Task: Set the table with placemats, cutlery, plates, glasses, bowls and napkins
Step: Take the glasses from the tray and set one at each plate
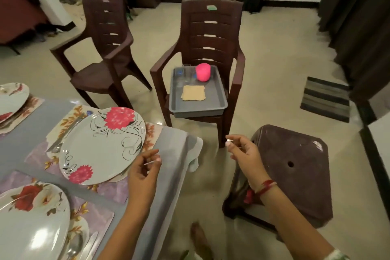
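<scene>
Both hands hover with fingers loosely curled, nothing visibly held: the left hand (145, 170) over the table (173, 154) corner beside a flowered plate (101, 145) on its placemat (150, 133), the right hand (242, 153) above a stool (295, 164). On a chair (211, 34) ahead, a tray (213, 99) holds glasses (185, 74), a pink container (203, 72) and napkins (193, 93)

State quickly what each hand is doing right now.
Left hand: open, loosely curled, holding nothing.
Right hand: open, loosely curled, holding nothing.
</scene>
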`<state>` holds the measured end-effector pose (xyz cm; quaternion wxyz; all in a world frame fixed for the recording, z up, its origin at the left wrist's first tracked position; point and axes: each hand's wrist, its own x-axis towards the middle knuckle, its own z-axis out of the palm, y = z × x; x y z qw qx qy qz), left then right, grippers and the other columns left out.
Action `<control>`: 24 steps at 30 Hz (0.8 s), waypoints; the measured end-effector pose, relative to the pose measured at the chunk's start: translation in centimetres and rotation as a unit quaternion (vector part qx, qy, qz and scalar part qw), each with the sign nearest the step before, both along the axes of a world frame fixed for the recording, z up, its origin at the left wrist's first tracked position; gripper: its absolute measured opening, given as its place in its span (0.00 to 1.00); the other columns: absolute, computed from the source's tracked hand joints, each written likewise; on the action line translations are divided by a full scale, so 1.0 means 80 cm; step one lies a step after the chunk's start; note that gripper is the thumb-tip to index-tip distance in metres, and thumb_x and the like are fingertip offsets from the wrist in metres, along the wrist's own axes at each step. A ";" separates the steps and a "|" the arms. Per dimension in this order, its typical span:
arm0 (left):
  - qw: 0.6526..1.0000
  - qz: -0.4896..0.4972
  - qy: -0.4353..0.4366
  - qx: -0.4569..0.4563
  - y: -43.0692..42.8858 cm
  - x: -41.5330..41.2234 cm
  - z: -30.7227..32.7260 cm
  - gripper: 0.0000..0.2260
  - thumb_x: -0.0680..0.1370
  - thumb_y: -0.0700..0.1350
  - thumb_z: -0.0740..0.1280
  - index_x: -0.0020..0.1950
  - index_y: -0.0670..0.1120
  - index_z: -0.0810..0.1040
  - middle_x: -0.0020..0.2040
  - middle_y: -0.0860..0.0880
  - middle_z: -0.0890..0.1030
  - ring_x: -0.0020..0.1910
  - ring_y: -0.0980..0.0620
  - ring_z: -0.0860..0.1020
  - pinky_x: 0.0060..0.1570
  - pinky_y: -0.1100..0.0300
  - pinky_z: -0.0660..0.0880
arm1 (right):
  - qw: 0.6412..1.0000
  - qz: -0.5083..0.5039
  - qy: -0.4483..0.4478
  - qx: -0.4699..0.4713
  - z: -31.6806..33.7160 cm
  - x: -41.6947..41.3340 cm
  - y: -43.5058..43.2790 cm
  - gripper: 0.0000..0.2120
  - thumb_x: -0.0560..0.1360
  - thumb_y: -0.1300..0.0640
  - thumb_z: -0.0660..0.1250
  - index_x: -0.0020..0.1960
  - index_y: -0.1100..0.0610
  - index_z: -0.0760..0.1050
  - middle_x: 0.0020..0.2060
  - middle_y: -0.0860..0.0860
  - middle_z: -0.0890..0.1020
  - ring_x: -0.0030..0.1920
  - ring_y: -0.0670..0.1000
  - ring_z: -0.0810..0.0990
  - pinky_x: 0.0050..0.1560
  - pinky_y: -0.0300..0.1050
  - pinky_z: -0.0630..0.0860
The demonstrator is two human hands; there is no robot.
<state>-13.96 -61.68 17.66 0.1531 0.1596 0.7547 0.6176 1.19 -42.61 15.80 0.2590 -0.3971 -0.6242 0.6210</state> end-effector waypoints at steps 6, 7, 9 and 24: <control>0.998 0.048 -0.012 0.031 0.048 -0.092 -0.011 0.09 0.78 0.39 0.66 0.53 0.52 0.79 0.49 0.51 0.81 0.50 0.47 0.78 0.51 0.52 0.77 | 0.999 0.046 0.006 0.018 0.007 -0.106 0.065 0.06 0.76 0.58 0.66 0.51 0.49 0.77 0.43 0.50 0.80 0.49 0.52 0.78 0.50 0.45 0.76; 0.998 0.048 -0.020 0.040 0.065 -0.112 -0.010 0.09 0.78 0.39 0.66 0.53 0.53 0.79 0.49 0.50 0.81 0.50 0.46 0.78 0.50 0.53 0.76 | 0.998 0.050 0.007 0.022 0.011 -0.128 0.080 0.06 0.76 0.59 0.66 0.52 0.50 0.77 0.43 0.50 0.79 0.49 0.52 0.78 0.51 0.45 0.76; 0.997 0.049 -0.039 0.046 0.094 -0.139 -0.010 0.09 0.78 0.39 0.65 0.53 0.53 0.79 0.49 0.48 0.81 0.50 0.45 0.79 0.50 0.52 0.76 | 0.997 0.067 0.000 0.022 0.020 -0.162 0.104 0.06 0.76 0.59 0.65 0.52 0.51 0.77 0.43 0.52 0.79 0.49 0.52 0.78 0.51 0.45 0.76; 0.997 0.054 -0.033 0.040 0.243 -0.303 -0.022 0.08 0.78 0.41 0.66 0.56 0.49 0.79 0.46 0.51 0.79 0.45 0.58 0.78 0.47 0.60 0.77 | 0.990 0.132 -0.048 0.025 0.005 -0.368 0.250 0.10 0.77 0.59 0.64 0.58 0.53 0.74 0.44 0.58 0.77 0.46 0.53 0.77 0.45 0.42 0.76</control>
